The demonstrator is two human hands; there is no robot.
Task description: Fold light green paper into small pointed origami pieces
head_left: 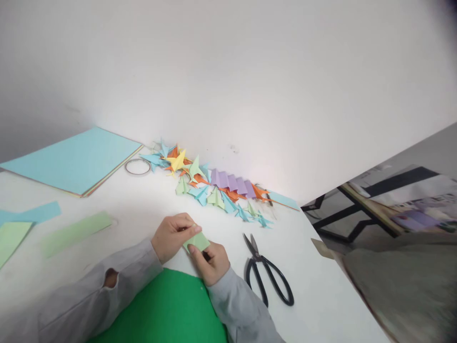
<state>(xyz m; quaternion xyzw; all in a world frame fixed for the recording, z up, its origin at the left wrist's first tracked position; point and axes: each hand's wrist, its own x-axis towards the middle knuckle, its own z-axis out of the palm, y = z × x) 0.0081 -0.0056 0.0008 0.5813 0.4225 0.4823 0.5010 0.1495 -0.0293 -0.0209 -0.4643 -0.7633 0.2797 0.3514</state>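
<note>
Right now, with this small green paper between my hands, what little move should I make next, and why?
Perhaps slide your right hand's thumb along the small green paper to smooth it, while your left hand steadies the upper edge. That seems easiest: the right thumb already lies on its face, and the left fingers pinch that edge.

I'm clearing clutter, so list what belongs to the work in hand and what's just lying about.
Probably belongs:
green paper, held in the left hand and right hand
green strip, similar colour
scissors, beside the right hand

Seemingly just lying about, untouched:
blue-topped paper stack
thin ring
folded paper shapes
</note>
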